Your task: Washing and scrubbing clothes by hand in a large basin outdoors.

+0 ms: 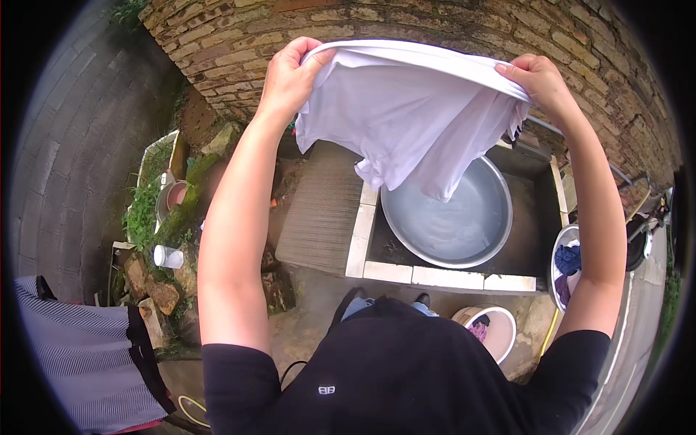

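A white cloth garment (391, 109) is stretched out in front of me by its upper edge. My left hand (296, 70) pinches one end of that edge between thumb and fingers. At the other end, my right hand (538, 81) grips the fabric with the thumb on top. The lower part hangs down in folds and overlaps the rim area of a round metal basin (462, 228) holding cloudy water. Whether the cloth touches the water, I cannot tell. The basin stands inside a wash trough with a white-tiled edge (446, 276).
A ridged concrete washboard slab (321, 217) adjoins the trough. A basin of dark clothes (568, 261) and a white bucket with clothing (503, 331) stand at the right. A brick wall (380, 22) rises behind. Left are rocks (163, 296), a plastic cup (168, 256) and a hanging striped cloth (92, 359).
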A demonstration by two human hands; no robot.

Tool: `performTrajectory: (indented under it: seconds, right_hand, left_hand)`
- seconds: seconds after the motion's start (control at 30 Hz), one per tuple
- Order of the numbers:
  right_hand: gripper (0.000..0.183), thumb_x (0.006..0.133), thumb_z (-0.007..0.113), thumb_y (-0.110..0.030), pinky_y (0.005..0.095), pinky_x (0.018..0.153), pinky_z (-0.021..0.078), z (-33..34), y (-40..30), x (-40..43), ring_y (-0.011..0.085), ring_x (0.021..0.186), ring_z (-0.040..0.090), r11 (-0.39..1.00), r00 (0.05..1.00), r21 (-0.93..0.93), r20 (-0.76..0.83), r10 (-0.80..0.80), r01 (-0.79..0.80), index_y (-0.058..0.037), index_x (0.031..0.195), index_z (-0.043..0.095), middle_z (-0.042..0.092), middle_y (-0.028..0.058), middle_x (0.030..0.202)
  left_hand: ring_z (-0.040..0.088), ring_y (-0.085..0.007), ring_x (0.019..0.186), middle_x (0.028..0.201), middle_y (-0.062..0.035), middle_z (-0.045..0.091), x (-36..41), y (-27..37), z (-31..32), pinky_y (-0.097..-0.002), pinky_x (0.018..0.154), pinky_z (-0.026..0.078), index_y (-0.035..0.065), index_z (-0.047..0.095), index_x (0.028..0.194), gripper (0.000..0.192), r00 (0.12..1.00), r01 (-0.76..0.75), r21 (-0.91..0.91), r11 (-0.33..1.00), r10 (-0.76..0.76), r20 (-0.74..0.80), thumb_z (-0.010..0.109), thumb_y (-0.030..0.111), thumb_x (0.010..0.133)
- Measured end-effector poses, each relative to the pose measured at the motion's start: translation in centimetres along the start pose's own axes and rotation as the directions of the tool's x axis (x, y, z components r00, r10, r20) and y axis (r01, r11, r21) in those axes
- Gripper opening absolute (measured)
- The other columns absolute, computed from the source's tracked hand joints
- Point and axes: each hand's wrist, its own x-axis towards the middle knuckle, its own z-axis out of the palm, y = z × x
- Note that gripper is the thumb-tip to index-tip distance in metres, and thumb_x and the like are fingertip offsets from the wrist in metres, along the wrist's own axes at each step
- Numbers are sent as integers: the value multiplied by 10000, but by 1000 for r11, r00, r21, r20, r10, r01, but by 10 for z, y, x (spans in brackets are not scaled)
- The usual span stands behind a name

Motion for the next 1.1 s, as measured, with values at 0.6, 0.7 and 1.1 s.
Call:
performTrajectory:
  seconds: [0.6,0.7,1.1]
  right_hand:
    - [468,878,588,-446,276,656,454,175,-50,116,119,677,576,993,961,62,253,-113,100,15,896,669,644,69,744]
    - [475,886,576,-448,271,669,460,201,-44,126,117,692,584,990,932,134,353,-84,39,18,912,665,653,76,776]
    - [620,542,778,-509,401,877,376,317,130,18,332,888,536,707,439,-12,792,-425,707,-37,886,572,586,131,850]
  left_hand:
    - [535,-42,678,776,12,635,-51,-46,-126,-207,610,429,31,655,890,256,926,254,-186,949,-294,-238,614,283,890]
    - [553,-49,694,802,1,639,-72,-38,-138,-205,631,442,26,644,914,285,908,303,-218,928,-350,-229,600,308,904]
    - [637,-272,768,804,-89,640,-286,-96,-66,-384,683,505,94,641,1055,452,748,-33,681,732,-434,503,722,76,610]
